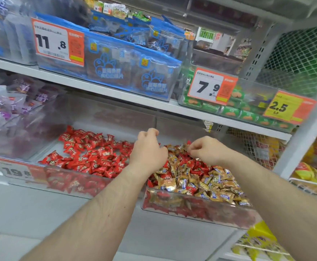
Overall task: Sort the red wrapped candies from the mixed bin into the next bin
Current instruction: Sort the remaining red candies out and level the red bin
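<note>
The clear mixed bin (197,209) on the right holds gold wrapped candies (217,185) with red wrapped candies (193,164) scattered among them. To its left, the neighbouring clear bin (59,173) holds only red candies (95,153). My left hand (148,149) hovers over the divider between the two bins with its back to the camera and its fingers curled away, so anything in it is hidden. My right hand (206,149) reaches into the back of the mixed bin. Its fingertips pinch a red candy (188,142) whose wrapper tip shows just above them.
A shelf board (116,95) runs close above the bins, carrying blue snack bags (127,72) and green biscuit packs (234,110). Purple bags (12,102) fill the bin at the left. Wire mesh (251,146) and a basket of yellow packs (310,176) stand at the right.
</note>
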The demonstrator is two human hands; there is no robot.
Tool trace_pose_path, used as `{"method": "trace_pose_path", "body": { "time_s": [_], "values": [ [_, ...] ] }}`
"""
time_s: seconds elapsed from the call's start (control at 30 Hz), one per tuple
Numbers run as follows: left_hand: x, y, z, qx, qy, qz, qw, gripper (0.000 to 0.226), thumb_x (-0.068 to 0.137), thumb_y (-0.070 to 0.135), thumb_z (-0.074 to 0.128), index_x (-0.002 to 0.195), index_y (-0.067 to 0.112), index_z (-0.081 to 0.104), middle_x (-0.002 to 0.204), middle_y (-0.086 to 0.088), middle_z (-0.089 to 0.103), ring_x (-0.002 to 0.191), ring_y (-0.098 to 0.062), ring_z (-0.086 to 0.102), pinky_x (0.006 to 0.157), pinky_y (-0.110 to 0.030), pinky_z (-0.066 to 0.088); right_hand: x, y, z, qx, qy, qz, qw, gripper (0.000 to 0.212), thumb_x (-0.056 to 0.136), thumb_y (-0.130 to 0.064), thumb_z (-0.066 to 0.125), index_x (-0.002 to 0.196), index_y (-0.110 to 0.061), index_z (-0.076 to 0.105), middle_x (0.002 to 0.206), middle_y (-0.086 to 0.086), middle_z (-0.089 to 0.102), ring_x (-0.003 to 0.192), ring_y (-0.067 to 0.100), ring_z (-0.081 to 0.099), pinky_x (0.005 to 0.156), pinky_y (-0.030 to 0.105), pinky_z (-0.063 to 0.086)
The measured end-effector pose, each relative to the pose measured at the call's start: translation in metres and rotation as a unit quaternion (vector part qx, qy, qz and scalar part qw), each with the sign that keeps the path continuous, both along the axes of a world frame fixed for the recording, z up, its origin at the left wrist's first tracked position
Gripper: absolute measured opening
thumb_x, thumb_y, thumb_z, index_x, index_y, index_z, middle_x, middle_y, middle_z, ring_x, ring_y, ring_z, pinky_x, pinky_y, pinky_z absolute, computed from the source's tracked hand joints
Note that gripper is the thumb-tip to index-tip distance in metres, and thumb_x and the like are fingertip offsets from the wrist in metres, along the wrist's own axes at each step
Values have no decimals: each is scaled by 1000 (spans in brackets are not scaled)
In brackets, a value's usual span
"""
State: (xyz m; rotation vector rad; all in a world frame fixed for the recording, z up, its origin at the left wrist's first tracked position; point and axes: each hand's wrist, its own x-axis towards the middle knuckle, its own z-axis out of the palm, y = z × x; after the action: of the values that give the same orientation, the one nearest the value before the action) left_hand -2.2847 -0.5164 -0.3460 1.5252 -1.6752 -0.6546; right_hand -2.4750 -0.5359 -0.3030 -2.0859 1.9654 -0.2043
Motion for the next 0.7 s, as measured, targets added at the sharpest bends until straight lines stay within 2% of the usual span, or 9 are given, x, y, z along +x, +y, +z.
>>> {"method": "trace_pose_path", "body": {
  "time_s": [0.1,0.23,0.37,0.43,0.5,0.57,0.6,0.63,0.7],
  "values": [
    [-13,-1,-2,2,-60,43,997,51,93,16,50,140,20,35,138,-6,35,116,-28,47,82,-39,44,1,-16,-7,59,25,36,997,27,97,-15,51,113,-25,71,129,-8,61,118,15,55,103,31,41],
    [-25,0,-6,-22,-142,89,986,47,88,11,57,131,20,38,127,-6,36,110,-27,47,72,-35,39,17,-45,-21,161,106,74,978,37,100,-21,47,134,-17,60,148,-1,48,135,20,43,111,33,31],
    [-22,-4,-10,-29,-163,100,981,47,86,9,60,127,19,39,126,-8,36,106,-27,47,73,-36,40,13,-73,-48,277,208,31,938,68,86,-47,50,148,-20,42,160,4,31,145,26,30,118,48,26],
    [-22,-4,-10,-28,-173,99,980,51,84,7,59,129,19,39,127,-8,36,108,-27,47,76,-36,42,9,-73,-50,301,224,21,927,68,91,-42,50,152,-17,35,161,5,25,147,27,26,118,47,26],
    [-24,-5,-11,-29,-188,97,977,54,83,7,60,131,20,39,127,-8,36,111,-27,46,81,-38,43,6,-69,-44,296,231,23,926,59,94,-32,49,150,-14,38,159,9,30,143,29,34,115,45,32],
    [-25,-5,-10,-36,-207,94,973,56,82,8,60,132,21,39,128,-8,36,113,-27,44,85,-39,42,1,-60,-33,285,231,35,930,49,93,-25,50,141,-13,49,149,7,44,132,27,46,109,41,38],
    [-26,-5,-9,-45,-217,94,971,56,82,9,60,132,21,39,129,-8,35,115,-28,43,87,-39,40,-2,-54,-27,278,235,49,930,41,94,-22,51,134,-13,55,139,3,52,124,23,51,103,36,42],
    [-28,-5,-8,-58,-225,96,968,55,82,10,59,132,21,40,130,-7,35,116,-28,42,90,-40,39,-7,-49,-23,269,232,65,933,29,95,-19,52,121,-15,61,119,-4,58,109,16,56,92,30,44],
    [-33,-4,-3,-101,-225,92,965,52,82,11,57,131,22,43,131,-6,36,118,-28,38,93,-40,35,-19,-40,-14,235,206,80,946,6,92,-17,58,91,-21,62,85,-15,51,76,5,48,72,26,40]
  ]
}}
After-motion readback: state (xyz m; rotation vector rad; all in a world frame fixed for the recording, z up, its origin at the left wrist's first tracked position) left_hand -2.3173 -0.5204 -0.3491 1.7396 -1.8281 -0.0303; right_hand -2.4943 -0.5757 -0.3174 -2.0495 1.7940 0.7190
